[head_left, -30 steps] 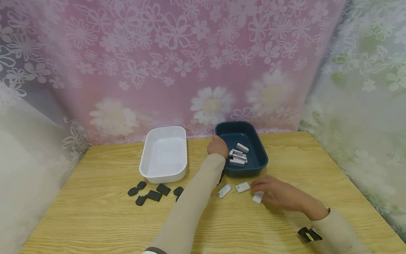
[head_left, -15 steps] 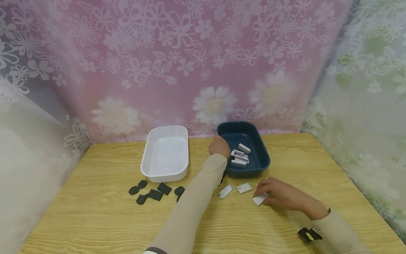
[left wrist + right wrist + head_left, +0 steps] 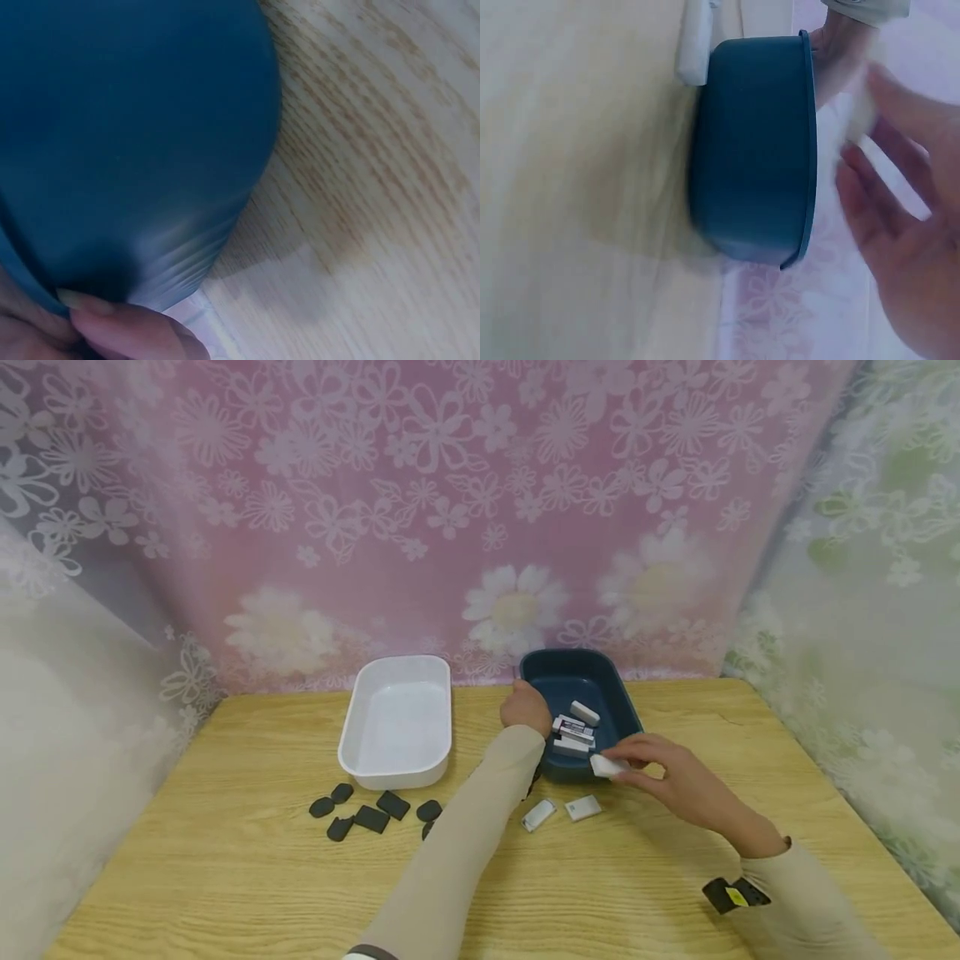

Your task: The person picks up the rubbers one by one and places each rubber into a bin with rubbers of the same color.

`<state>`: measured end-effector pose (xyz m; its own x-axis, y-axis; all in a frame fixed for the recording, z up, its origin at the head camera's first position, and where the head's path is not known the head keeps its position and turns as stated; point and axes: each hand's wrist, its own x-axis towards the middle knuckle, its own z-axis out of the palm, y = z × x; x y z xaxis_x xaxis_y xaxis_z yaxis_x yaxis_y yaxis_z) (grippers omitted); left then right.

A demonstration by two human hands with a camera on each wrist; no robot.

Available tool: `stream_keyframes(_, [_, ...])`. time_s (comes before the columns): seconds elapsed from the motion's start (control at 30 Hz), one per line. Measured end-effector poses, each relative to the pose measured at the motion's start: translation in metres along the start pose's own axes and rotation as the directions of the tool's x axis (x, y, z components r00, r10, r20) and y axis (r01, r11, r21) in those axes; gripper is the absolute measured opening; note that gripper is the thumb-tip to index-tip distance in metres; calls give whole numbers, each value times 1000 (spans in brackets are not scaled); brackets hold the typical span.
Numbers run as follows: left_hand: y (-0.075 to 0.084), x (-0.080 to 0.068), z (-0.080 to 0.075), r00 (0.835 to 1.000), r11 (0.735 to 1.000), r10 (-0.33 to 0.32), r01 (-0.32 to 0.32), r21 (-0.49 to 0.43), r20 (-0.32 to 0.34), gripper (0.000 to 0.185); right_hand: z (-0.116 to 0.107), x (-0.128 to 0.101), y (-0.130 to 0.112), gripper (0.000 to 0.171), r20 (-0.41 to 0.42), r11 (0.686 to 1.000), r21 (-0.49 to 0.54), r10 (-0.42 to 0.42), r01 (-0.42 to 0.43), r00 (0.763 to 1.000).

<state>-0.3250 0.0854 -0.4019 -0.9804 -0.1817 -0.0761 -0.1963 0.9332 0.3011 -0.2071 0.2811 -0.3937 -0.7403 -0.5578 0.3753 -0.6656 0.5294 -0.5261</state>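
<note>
Right hand [image 3: 678,777] pinches white eraser [image 3: 606,767] over near rim of dark blue tray [image 3: 619,706]; left hand [image 3: 527,707] grips tray's left rim, near desk's far edge.

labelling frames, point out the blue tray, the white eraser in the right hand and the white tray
blue tray [image 3: 618,703]: head view, right rim
white eraser [image 3: 604,767]: head view, its exposed end
white tray [image 3: 395,772]: head view, near wall
</note>
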Motion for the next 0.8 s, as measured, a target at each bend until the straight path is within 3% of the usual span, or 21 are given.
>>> stream_keyframes(0.07, [-1, 0, -1, 1000, 1000, 0, 0, 6, 5, 38, 1, 13, 3, 34, -72, 1000, -18, -6, 5, 997])
stream_keyframes(0.17, [-2, -1, -3, 1000, 1000, 1, -1, 12, 16, 42, 5, 32, 11, 29, -114, 998, -46, 44, -49, 992])
stream_keyframes(0.43, [-1, 1, -4, 1000, 999, -23, 22, 35, 10, 42, 20, 80, 41, 29, -90, 951, -94, 287, -295, 954])
stream_keyframes(0.63, [2, 4, 0, 999, 999, -47, 47, 23, 17, 41, 29, 89, 54, 31, -69, 927, -130, 347, -353, 936])
stream_keyframes(0.8, [1, 4, 0, 999, 999, -37, 36, 22, 30, 46, 33, 88, 55, 28, -83, 920, -197, 328, -338, 941])
